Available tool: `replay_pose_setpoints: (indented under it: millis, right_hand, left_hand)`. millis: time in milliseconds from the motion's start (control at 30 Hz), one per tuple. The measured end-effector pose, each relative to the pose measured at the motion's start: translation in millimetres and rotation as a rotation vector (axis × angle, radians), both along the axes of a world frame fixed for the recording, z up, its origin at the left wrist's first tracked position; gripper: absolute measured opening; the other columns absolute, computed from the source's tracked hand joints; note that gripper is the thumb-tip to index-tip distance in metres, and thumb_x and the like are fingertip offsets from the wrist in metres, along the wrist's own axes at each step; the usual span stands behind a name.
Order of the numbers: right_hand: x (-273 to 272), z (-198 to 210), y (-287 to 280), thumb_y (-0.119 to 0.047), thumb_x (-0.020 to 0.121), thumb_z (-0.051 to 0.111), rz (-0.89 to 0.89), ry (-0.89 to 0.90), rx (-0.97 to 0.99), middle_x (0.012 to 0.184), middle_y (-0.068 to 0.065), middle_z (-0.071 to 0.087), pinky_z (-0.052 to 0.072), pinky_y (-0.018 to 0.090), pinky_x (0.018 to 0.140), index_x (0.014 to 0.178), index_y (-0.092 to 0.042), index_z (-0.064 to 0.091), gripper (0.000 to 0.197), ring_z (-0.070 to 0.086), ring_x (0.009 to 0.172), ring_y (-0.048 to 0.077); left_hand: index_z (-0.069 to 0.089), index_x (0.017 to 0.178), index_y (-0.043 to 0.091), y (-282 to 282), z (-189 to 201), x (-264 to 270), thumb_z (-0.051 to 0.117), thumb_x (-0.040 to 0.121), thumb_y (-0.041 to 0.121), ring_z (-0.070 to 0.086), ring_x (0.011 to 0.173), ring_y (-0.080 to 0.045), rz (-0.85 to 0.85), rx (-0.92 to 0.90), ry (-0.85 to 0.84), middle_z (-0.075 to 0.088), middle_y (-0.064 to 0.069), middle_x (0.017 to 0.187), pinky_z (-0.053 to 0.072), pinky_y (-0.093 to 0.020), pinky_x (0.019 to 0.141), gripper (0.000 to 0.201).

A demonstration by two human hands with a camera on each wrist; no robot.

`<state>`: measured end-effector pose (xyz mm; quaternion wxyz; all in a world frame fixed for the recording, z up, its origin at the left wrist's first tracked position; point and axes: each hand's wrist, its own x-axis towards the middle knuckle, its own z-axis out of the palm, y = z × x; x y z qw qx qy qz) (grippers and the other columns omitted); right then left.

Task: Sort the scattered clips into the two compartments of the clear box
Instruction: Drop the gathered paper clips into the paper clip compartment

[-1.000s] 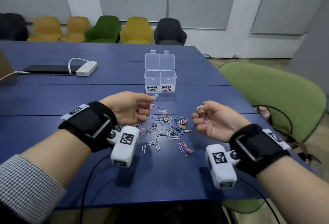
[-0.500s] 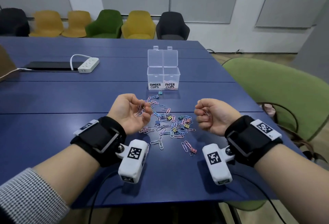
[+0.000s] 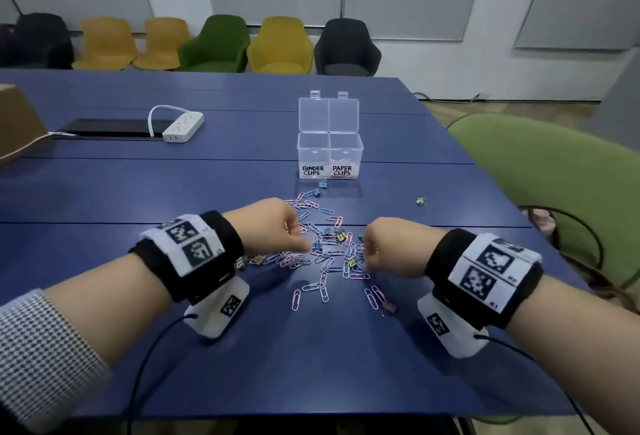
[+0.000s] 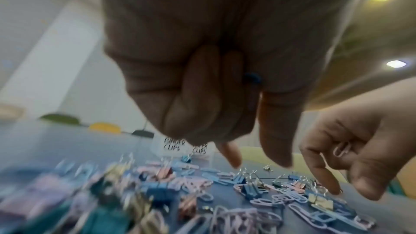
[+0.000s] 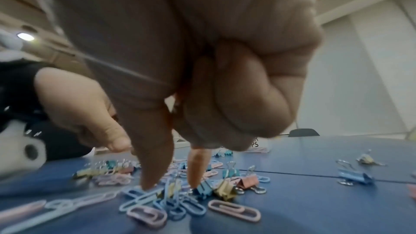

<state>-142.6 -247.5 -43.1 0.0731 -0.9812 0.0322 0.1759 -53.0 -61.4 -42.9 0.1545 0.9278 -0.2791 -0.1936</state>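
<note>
From the head view, the clear box [image 3: 330, 154] stands open on the blue table [image 3: 104, 192], with two compartments labelled for binder clips and paper clips. The paper-clip side holds a few pink clips at its bottom; the binder-clip side looks empty, though its wall is cloudy. Nearly all the clips [image 3: 329, 251] lie in a loose heap just in front of the box, and one yellow binder clip [image 3: 421, 201] sits apart, to the right of the box. So I judge the sorting barely begun, with almost everything left. The left hand [image 3: 273, 227] and right hand [image 3: 388, 247] both reach down into the heap, knuckles up, fingers hidden.

In the left wrist view, the left hand's outer fingers [image 4: 202, 99] are folded into the palm, where a small blue thing shows, seemingly a clip; thumb and forefinger point down, apart, over the heap in front of the box. The right hand here has a pale paper clip [image 4: 342, 149] tucked in its curled fingers.

In the right wrist view, the right hand's thumb and forefinger [image 5: 198, 166] reach down spread apart, tips touching clips, a blue binder clip [image 5: 203, 190] at the forefinger; nothing is pinched between them yet.
</note>
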Motion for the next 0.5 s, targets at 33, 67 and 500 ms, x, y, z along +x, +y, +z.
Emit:
replay_pose_setpoints:
  millis: [33,67,500]
  right_hand:
    - [1,-1,2,-0.029,0.084,0.064,0.027,0.01,-0.05,0.078,0.016,0.061,0.035,0.027,0.053,0.083,0.0,0.061,0.029,0.049,0.069,0.026]
    - [0,-1,5,-0.031,0.083,0.066,0.051,0.015,-0.086,0.071,0.011,0.057,0.033,0.026,0.05,0.078,-0.003,0.057,0.03,0.049,0.066,0.026]
    - [-6,-9,12,-0.008,0.086,0.049,0.073,-0.007,-0.176,0.057,0.004,0.032,0.024,0.025,0.045,0.058,-0.013,0.03,0.035,0.029,0.049,0.019]
  left_hand:
    - [0.065,0.082,0.011,-4,1,-2,0.07,0.079,0.044,0.049,0.053,-0.012,-0.055,0.075,-0.058,0.065,-0.003,0.073,0.039,-0.021,0.05,0.033]
    - [0.068,0.086,0.011,-8,2,-4,0.07,0.079,0.043,0.051,0.056,-0.012,-0.089,0.135,-0.078,0.069,-0.006,0.08,0.039,-0.02,0.05,0.034]
    - [0.057,0.072,0.017,-14,-2,-6,0.055,0.089,0.025,0.046,0.05,-0.012,-0.204,0.243,-0.132,0.053,0.002,0.061,0.037,-0.017,0.044,0.019]
